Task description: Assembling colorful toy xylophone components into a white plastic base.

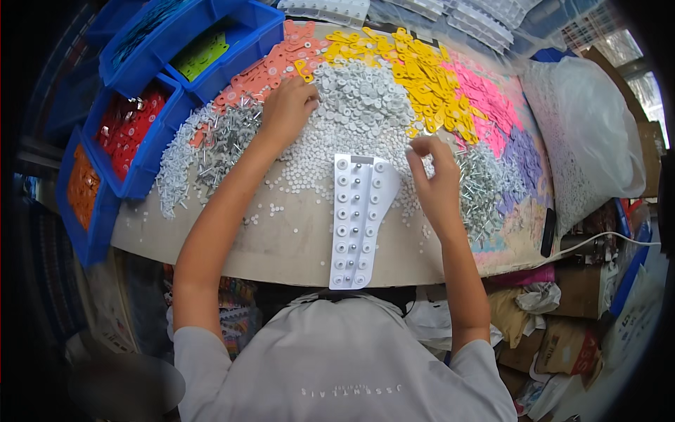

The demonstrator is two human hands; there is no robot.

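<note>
My left hand [287,112] is at the border of the orange tabs [271,63] and the heap of white ring-shaped plastic pieces [362,95]. Its fingers are curled, and a yellow tab [302,69] lies against the fingertips; whether they grip anything is unclear. My right hand [437,179] hovers right of the white fixture, thumb and forefinger bent together, their tips too small to show what is between them. Between my forearms the white fixture [370,204] lies at the table's front edge, with ring pieces in two rows and metal pins down its middle.
Metal rivets [228,137] lie at left and more rivets [481,197] at right. Yellow [425,77], pink [485,95] and purple tabs [522,165] spread behind. Blue bins [179,105] stand left. A clear bag [583,133] and a dark phone-like object [548,232] are right.
</note>
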